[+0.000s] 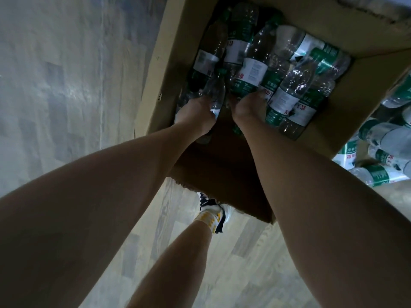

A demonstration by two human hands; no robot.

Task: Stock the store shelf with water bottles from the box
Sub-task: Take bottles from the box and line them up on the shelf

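An open cardboard box (155, 70) stands on the floor, filled with several clear water bottles with green and white labels lying jumbled. Both my arms reach down into it. My left hand (195, 112) grips a clear bottle (214, 92) near the box's left side. My right hand (250, 105) has its fingers curled down round the lower end of a green-labelled bottle (251, 72) in the middle of the box. Fingertips of both hands are hidden among the bottles.
More bottles (378, 152) of the same kind lie to the right of the box. A box flap (222, 174) hangs toward me over my sneaker (214, 213). Pale wood-pattern floor (66, 85) spreads to the left and below.
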